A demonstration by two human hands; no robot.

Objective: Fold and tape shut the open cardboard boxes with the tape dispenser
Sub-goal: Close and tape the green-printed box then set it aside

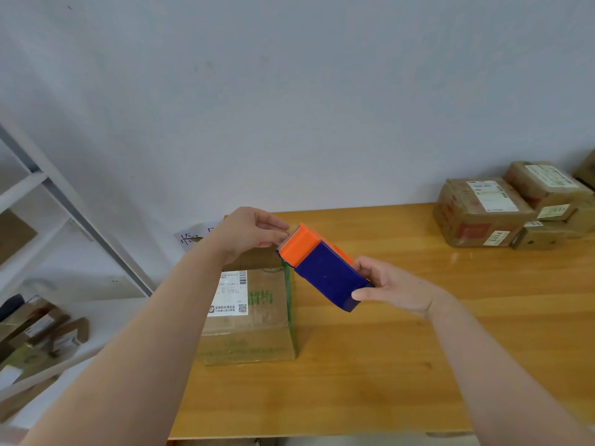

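head view: right hand [394,284] gripped the tape dispenser [325,268]; left hand [249,233] pinched its orange end, cardboard box [257,320] below them.

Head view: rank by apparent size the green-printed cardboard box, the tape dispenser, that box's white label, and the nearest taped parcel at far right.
1. Green-printed cardboard box and taped parcel: they look alike, and the parcel sits farther from the camera, so I won't rank them.
2. Tape dispenser.
3. White label.
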